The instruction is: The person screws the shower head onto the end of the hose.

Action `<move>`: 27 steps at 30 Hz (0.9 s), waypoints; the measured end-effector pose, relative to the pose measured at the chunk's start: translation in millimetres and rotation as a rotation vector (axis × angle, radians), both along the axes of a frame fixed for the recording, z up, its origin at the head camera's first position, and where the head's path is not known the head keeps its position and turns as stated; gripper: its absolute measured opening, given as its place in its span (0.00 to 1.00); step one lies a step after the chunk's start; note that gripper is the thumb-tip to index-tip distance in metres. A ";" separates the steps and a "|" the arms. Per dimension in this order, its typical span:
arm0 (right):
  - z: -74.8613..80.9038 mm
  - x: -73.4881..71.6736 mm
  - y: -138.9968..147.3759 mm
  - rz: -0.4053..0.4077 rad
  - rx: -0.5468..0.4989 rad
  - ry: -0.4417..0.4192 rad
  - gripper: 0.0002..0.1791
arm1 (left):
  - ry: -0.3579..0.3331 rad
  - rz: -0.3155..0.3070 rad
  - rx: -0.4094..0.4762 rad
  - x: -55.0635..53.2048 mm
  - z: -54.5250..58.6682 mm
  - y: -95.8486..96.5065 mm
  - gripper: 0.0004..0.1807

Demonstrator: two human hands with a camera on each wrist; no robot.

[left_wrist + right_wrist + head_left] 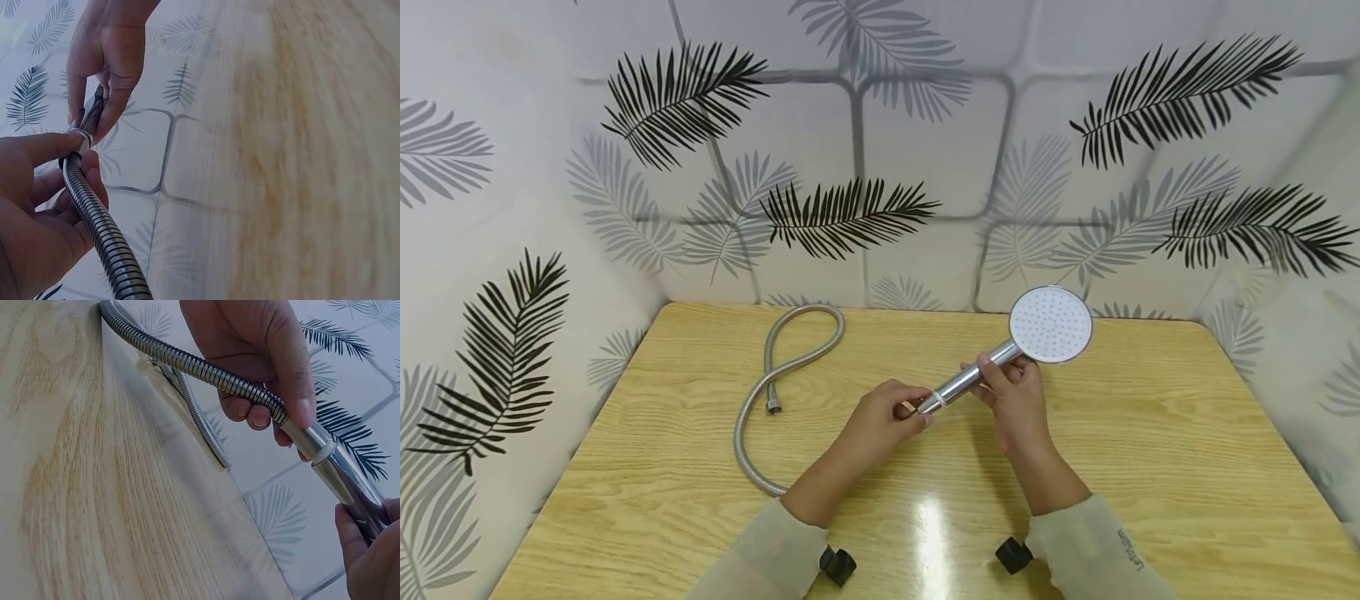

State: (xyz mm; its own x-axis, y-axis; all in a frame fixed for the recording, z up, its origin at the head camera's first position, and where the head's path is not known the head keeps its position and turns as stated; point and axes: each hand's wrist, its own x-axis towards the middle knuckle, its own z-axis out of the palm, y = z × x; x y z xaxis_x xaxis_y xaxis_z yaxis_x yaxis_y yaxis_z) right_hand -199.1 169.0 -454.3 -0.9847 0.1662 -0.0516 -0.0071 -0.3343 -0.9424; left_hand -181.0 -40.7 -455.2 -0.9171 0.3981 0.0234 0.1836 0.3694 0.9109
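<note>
A chrome hand shower (967,381) with a round white spray face (1051,324) is held above the table, tilted up to the right. My right hand (1021,404) grips its handle just below the head. At the handle's lower end, my left hand (876,425) pinches the metal end fitting (308,439) of a ribbed shower hose (200,367) between thumb and fingers. A pale ring shows where fitting and handle meet; whether the threads are engaged I cannot tell. In the left wrist view the hose (111,240) runs down from the left fingers.
The hose's other end, with a metal nut (773,406), lies looped on the left of the wooden table (1150,433). Leaf-patterned sheeting (925,150) stands along the table's back and sides. Black wrist mounts (1013,555) protrude from under the sleeves.
</note>
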 end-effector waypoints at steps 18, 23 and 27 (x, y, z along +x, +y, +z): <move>-0.4 0.4 -0.3 -0.006 -0.011 -0.028 0.19 | -0.053 -0.008 0.031 0.4 0.2 0.5 0.15; -0.1 0.8 0.0 -0.004 -0.006 -0.031 0.19 | -0.051 -0.004 0.039 0.0 -0.8 0.0 0.15; -0.2 0.4 -0.3 -0.006 -0.012 -0.032 0.19 | -0.052 0.000 0.041 0.7 -0.5 0.0 0.16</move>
State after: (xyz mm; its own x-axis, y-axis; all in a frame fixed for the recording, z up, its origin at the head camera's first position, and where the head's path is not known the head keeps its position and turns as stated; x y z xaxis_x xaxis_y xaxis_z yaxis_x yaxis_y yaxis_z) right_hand -198.7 168.7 -454.6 -0.9816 0.1711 -0.0848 0.0207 -0.3459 -0.9380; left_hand -180.3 -40.7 -455.7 -0.9177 0.3973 -0.0076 0.1357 0.3314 0.9337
